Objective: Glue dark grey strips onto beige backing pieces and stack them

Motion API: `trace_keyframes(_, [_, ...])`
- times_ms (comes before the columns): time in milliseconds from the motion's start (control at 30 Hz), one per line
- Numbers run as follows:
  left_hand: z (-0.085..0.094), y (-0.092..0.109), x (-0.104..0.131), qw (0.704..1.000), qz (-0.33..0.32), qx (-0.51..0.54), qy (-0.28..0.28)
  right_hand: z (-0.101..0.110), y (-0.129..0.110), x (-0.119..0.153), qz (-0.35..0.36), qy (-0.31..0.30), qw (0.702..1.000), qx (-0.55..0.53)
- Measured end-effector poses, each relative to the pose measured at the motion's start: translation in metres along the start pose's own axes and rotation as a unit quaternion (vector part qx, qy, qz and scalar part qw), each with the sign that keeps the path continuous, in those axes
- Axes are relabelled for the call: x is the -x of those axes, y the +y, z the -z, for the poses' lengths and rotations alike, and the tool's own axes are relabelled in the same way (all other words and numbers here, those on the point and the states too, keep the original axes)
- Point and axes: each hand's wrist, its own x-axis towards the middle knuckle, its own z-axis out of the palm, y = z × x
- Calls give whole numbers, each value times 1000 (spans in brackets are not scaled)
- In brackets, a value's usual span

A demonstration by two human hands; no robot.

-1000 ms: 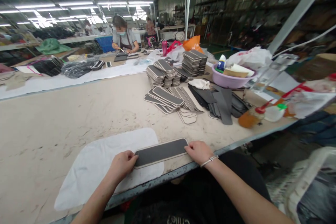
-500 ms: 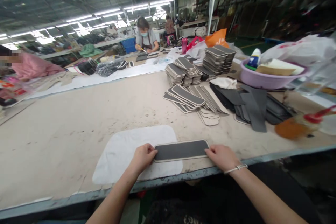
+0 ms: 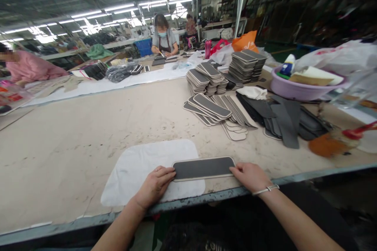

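Note:
A long dark grey panel [image 3: 204,168] with a pale border and rounded corners lies in front of me near the table's front edge. At its right end, my right hand [image 3: 250,176] pinches the lower corner between thumb and fingers. My left hand [image 3: 157,183] grips the left end, fingers pressed together along the edge and the thumb tucked out of sight. Beneath the panel's left part is a white sheet [image 3: 147,160] with rounded corners, partly covered by my left hand.
Loose grey panels [image 3: 210,108] are fanned out beyond, with stacked panels [image 3: 244,66] behind them. Dark strips [image 3: 285,121] lie to the right, by a purple basin [image 3: 306,88] and an orange-brown bottle [image 3: 326,143] with a red top. Co-workers sit farther off.
My left hand has turned from a fingertip pinch to fingers laid together along the panel's left end. The panel and my right hand stay nearly in place.

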Motion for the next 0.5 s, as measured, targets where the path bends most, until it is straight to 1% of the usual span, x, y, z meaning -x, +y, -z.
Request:
trace_keyframes(267, [-4, -4, 3, 1000, 9, 13, -13, 1, -2, -1, -6, 7, 1000, 25])
trace_keyframes(500, [-4, 0, 1, 1000, 10, 23, 2, 0, -5, -1, 9, 4, 999, 47])
